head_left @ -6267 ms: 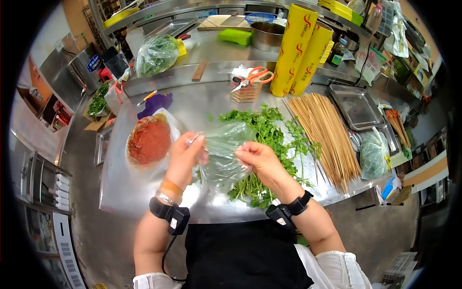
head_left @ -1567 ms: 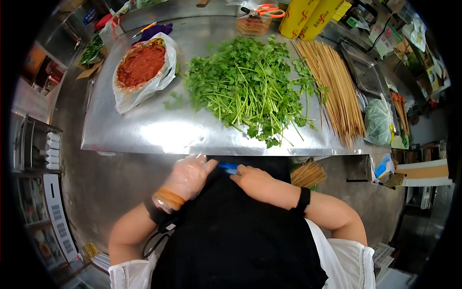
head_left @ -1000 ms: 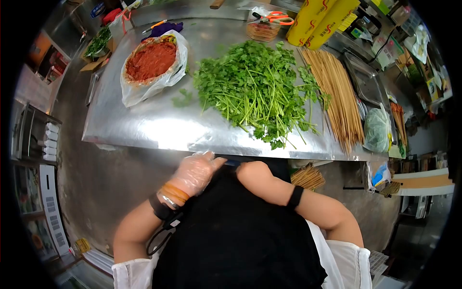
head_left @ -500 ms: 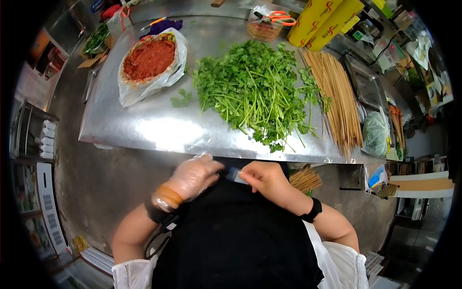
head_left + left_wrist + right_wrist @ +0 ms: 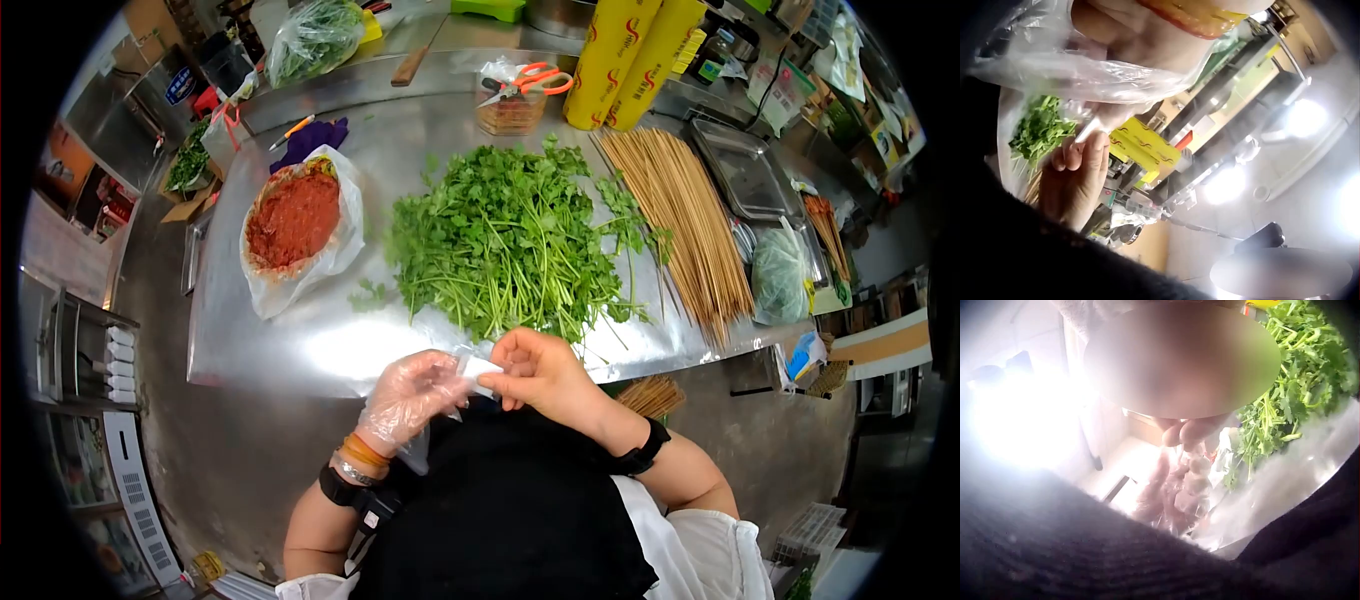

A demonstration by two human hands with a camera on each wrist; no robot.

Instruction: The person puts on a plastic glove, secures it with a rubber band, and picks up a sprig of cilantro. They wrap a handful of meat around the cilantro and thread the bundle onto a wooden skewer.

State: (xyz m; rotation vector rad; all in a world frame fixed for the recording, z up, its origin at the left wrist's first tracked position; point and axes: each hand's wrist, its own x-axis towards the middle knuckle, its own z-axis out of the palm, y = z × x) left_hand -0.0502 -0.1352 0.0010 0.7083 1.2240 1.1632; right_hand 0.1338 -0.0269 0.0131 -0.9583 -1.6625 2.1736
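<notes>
My left hand (image 5: 408,393) wears a clear plastic glove, its loose cuff hanging by the wrist. The bare right hand (image 5: 548,378) faces it just over the table's front edge. Between them is a small white piece (image 5: 480,375), thin and flat-looking; its exact kind I cannot tell. Right thumb and fingers pinch one side of it, and curled gloved fingers hold the other. In the left wrist view the right fingertips grip the white piece (image 5: 1089,129). A heap of cilantro (image 5: 505,240) lies just beyond the hands.
A plastic-lined container of red paste (image 5: 295,220) stands on the steel table (image 5: 250,350) at left. Bamboo skewers (image 5: 690,240) lie at right. Scissors (image 5: 525,82) rest on a tub behind the cilantro, beside yellow film boxes (image 5: 620,65).
The clear plastic held earlier is now worn on the left hand. A blue item between the hands half a second ago has given way to the white piece; both hands rose toward the table edge.
</notes>
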